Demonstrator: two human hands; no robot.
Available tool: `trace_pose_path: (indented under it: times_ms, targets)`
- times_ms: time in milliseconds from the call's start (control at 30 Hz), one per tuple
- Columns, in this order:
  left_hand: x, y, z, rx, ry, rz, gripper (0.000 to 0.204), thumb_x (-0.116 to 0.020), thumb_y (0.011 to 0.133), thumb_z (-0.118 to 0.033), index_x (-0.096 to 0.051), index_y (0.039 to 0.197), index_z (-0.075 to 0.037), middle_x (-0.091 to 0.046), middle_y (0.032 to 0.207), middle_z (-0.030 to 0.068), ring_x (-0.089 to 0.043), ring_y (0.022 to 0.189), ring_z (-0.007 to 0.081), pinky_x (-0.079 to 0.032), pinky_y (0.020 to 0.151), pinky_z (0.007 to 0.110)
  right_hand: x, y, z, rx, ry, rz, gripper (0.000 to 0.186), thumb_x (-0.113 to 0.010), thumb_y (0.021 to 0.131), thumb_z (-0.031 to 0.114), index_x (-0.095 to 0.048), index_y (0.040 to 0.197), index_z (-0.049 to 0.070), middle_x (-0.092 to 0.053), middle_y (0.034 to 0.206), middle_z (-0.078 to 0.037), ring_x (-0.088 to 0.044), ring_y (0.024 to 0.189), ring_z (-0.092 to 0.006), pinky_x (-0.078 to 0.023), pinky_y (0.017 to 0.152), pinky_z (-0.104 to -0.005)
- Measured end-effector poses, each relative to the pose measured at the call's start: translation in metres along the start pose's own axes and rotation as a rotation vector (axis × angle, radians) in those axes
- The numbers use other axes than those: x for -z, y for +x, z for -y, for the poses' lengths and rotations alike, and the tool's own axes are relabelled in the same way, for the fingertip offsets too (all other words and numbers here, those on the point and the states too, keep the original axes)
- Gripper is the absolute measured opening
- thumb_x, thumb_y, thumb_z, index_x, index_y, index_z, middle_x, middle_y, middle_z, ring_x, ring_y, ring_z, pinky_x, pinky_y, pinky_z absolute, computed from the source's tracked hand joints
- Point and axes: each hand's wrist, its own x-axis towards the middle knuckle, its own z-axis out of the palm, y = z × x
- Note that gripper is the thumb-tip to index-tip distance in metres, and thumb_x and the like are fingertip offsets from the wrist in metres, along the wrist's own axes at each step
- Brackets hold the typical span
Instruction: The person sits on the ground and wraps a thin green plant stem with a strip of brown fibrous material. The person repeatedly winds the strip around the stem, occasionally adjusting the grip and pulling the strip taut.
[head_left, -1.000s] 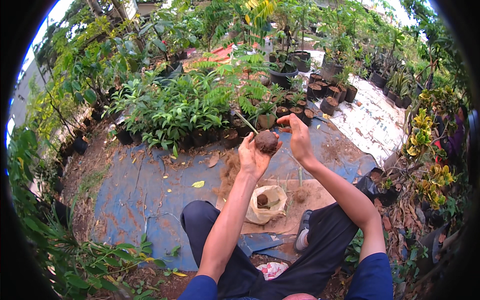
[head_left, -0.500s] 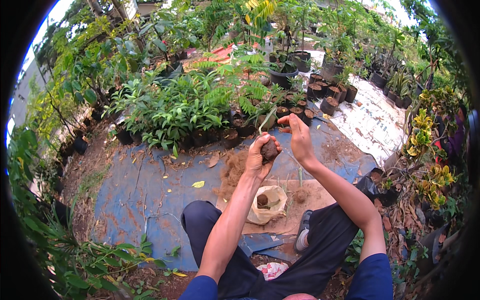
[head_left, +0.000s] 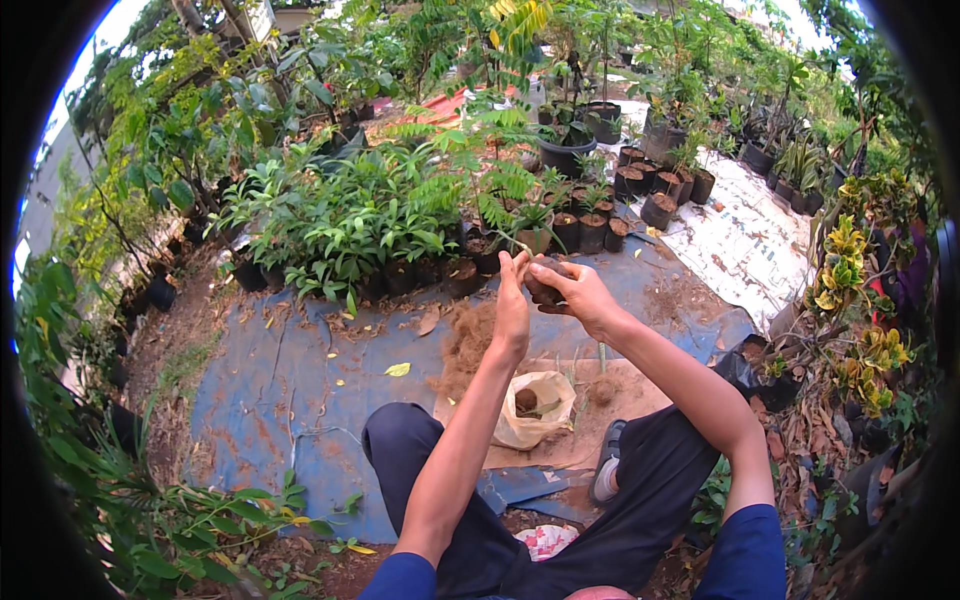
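Observation:
A brown ball of soil or coir fibre [head_left: 543,287] is held up in front of me, above the blue sheet. My right hand [head_left: 583,298] wraps its thumb and fingers round the ball from the right. My left hand [head_left: 513,305] stands upright at the ball's left side, its fingers stretched out and close against it. A thin pale green stem [head_left: 521,246] pokes up just above my left fingertips; its lower end is hidden. Below the hands, an open cream sack [head_left: 548,420] holds another brown ball [head_left: 526,401].
Loose brown fibre [head_left: 470,345] lies left of the sack. Another fibre ball [head_left: 602,390] with a green stem sits to its right. The blue sheet [head_left: 260,370] spreads under everything. Potted seedlings [head_left: 350,230] line its far edge, with black pots [head_left: 592,232] at the far right.
The ball has passed from my left hand's grip into my right hand's. My left fingers have straightened, and my right hand has come down and left onto the ball.

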Motion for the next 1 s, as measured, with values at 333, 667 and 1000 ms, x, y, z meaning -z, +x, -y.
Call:
trace_pose_path:
  times_ms: [333, 667, 1000]
  targets:
    - [0.002, -0.008, -0.018, -0.322, 0.246, -0.163, 0.035, -0.045, 0.104, -0.029, -0.059, 0.12, -0.002, -0.068, 0.101, 0.0098, -0.064, 0.089, 0.0143, -0.051, 0.082, 0.033, 0.001, 0.0, 0.009, 0.205, -0.146, -0.191, 0.056, -0.081, 0.081, 0.031, -0.051, 0.117, 0.001, -0.062, 0.107, -0.01, -0.064, 0.092, -0.0152, -0.058, 0.071, -0.0283]
    - [0.006, -0.004, -0.021, -0.229, 0.05, -0.077, 0.033, -0.054, 0.101, -0.023, -0.066, 0.109, 0.006, -0.068, 0.1, 0.0132, -0.068, 0.09, 0.0174, -0.057, 0.078, 0.029, 0.012, 0.007, 0.007, 0.52, -0.34, -0.129, 0.06, -0.084, 0.077, 0.032, -0.057, 0.117, -0.003, -0.067, 0.108, -0.011, -0.065, 0.091, -0.0146, -0.053, 0.081, -0.028]
    - [0.002, -0.011, -0.03, -0.147, 0.124, -0.047, 0.039, -0.049, 0.103, -0.033, -0.068, 0.097, 0.001, -0.066, 0.077, 0.0067, -0.065, 0.067, 0.0131, -0.053, 0.059, 0.026, 0.011, 0.005, -0.004, 0.475, -0.182, -0.233, 0.05, -0.078, 0.081, 0.038, -0.061, 0.109, 0.001, -0.065, 0.093, -0.003, -0.064, 0.084, -0.0145, -0.05, 0.075, -0.0282]
